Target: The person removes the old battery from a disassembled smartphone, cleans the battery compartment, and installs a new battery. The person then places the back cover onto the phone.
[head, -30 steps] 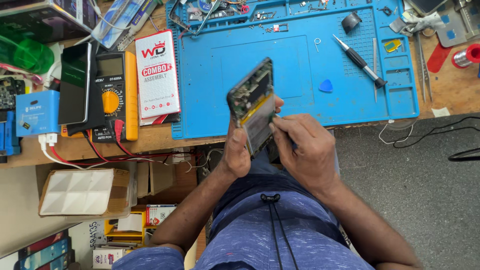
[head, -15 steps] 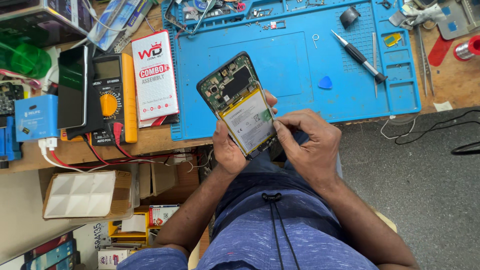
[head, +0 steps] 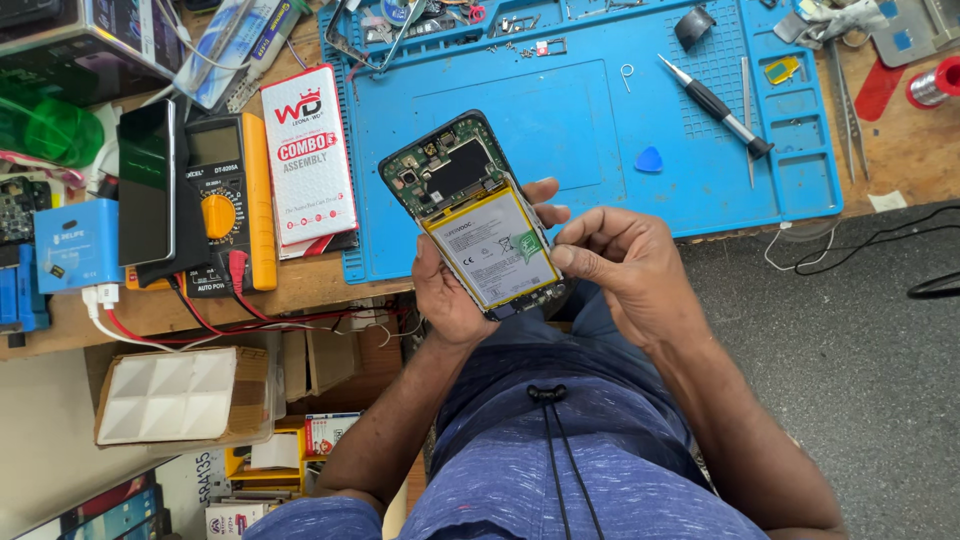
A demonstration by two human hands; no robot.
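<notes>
While the left hand (head: pixel 450 295) cups the opened phone (head: pixel 470 215) from beneath — fingers wrapped round its lower edge, thumb along the left side — the unit sits tilted, back cover off, above the person's lap and just in front of the bench edge. Its yellow-bordered battery (head: pixel 490 250) fills the lower part; the dark circuit board (head: pixel 445 170) w/ camera modules sits at the top. Right hand (head: pixel 620 265) is drawn together, fingertips (head: pixel 562 255) pinched at the battery's right edge, touching it; whether they grip a tab cannot be told. Behind the phone lies the blue work mat (head: pixel 600 120) — on it a black-handled screwdriver (head: pixel 715 105), a blue triangular pick (head: pixel 649 159) & tweezers (head: pixel 748 120). Left of the mat: a white-and-red flat box (head: pixel 308 155), a yellow multimeter (head: pixel 225 205), a dark phone (head: pixel 147 180) beside it.
</notes>
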